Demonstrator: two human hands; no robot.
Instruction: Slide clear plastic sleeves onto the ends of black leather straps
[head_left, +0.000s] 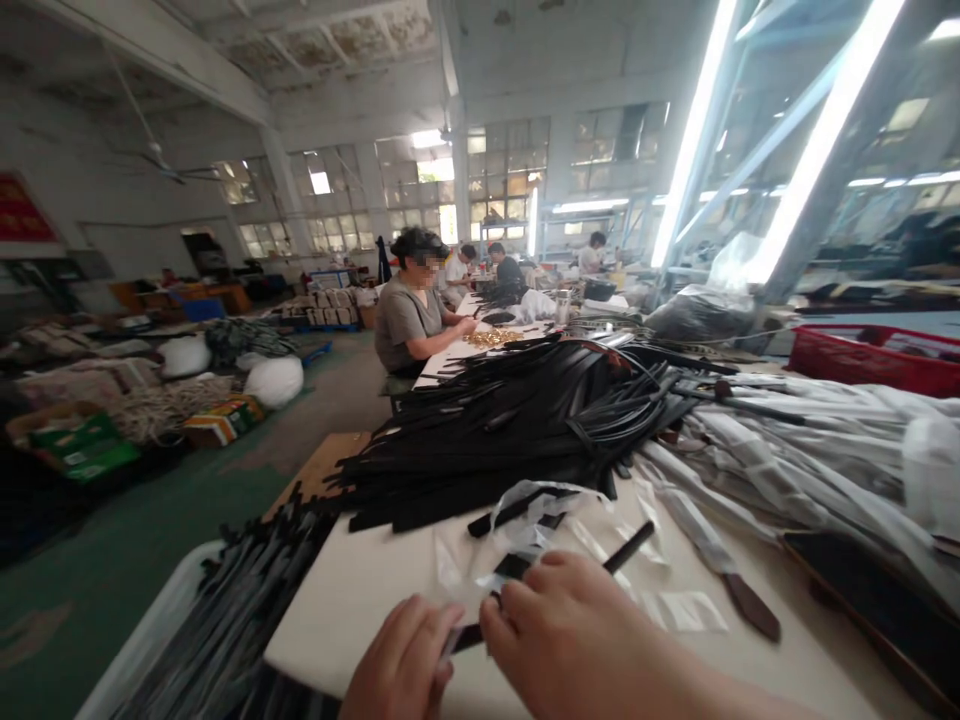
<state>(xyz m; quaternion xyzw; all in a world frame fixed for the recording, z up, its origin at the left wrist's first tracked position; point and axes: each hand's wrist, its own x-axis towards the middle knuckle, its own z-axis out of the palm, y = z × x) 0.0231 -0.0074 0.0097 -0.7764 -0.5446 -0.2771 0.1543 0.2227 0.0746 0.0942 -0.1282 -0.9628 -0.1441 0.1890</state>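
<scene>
A narrow black strip (628,547) runs slantwise over the near part of the white table (352,590). My right hand (559,625) is closed around its middle, with the far end sticking out up and to the right. My left hand (409,655) pinches the near end, just left of my right hand. Beyond my fingers lies crumpled clear plastic (525,520) with dark pieces under it. A large heap of black strips (487,430) spreads over the table behind that.
White-wrapped strips (780,450) and a brown-tipped one (752,605) lie at the right, near a red basket (870,360). A bin of dark strips (247,590) stands left of the table. A person (412,310) works at the table's far left side; others sit beyond.
</scene>
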